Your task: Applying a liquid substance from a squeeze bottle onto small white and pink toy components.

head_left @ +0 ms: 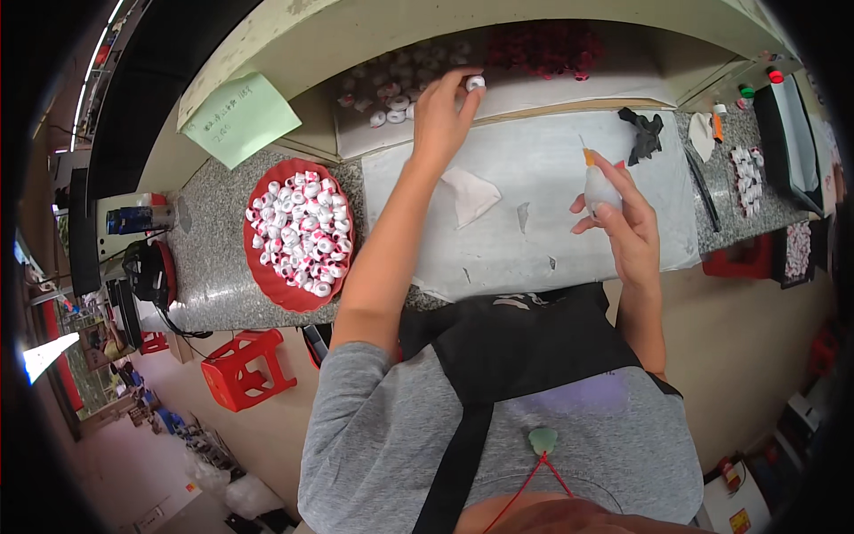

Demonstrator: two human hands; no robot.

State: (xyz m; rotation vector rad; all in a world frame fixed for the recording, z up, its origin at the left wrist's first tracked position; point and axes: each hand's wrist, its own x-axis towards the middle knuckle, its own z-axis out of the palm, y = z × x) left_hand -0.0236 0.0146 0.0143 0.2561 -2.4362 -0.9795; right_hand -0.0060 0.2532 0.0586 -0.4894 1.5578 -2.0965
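Note:
My left hand (pixel 440 116) reaches to the front of the shelf, pinching a small white ring-like piece (pixel 476 83) between thumb and fingers. More white pieces (pixel 396 109) of the same kind lie on the shelf beside and behind it. In my right hand (pixel 633 227) is a small translucent squeeze bottle (pixel 601 191), its orange collar and thin needle tip pointing up. My fingers wrap round the bottle above the white work sheet (pixel 551 240). To the left of my left forearm, a red scalloped tray (pixel 258 267) is heaped with white and pink pieces (pixel 302 231).
Dark red small parts (pixel 547 49) are piled on the shelf. A white cloth (pixel 471 196) and a black crumpled scrap (pixel 640 135) lie on the sheet. A green note (pixel 240 118) hangs from the shelf edge. Red stools (pixel 247 369) stand on the floor below the counter.

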